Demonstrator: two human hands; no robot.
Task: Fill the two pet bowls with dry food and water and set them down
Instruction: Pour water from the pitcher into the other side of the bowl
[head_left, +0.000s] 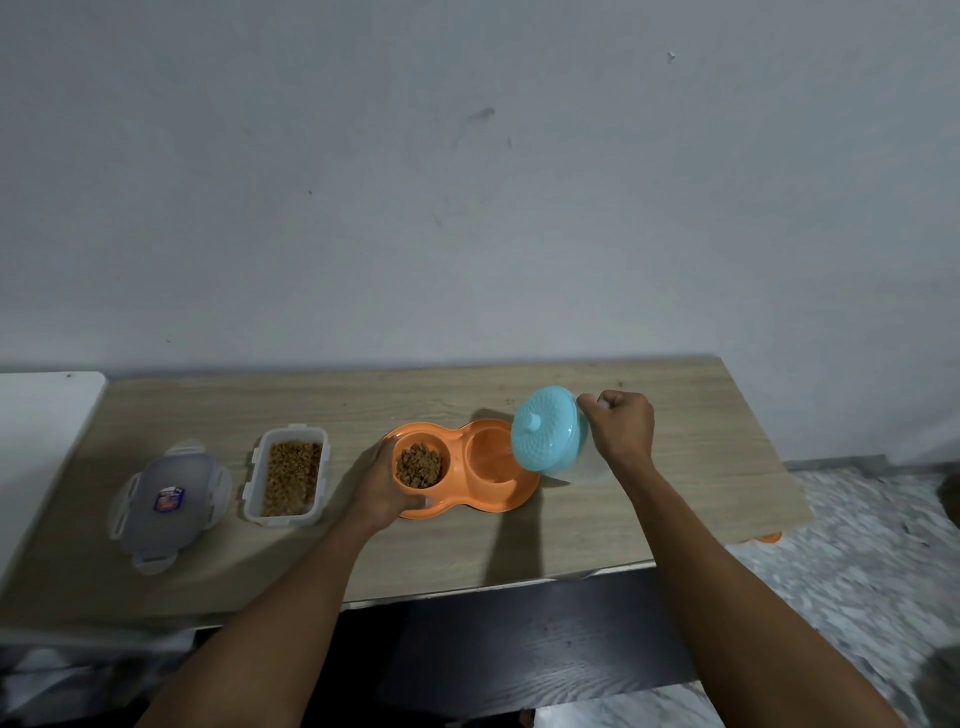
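Water is the step in hand, I judge: my right hand (621, 428) is curled tight round the handle of the jug (548, 434), which is tipped lid-first over the foodless well (488, 460) of the orange double bowl (519, 499) just to this hand's left. Whether anything is running out I cannot tell. Kibble (418, 465) already sits in the other well, and my left hand (384, 483) grips the bowl's rim at that end, steadying it on the table (675, 493). Next comes a slow, even tilt, stopping short of the brim. Beyond my left hand stand the open food tub (251, 493) and its loose lid (169, 499), well apart from the bowl; nothing blocks the pour.
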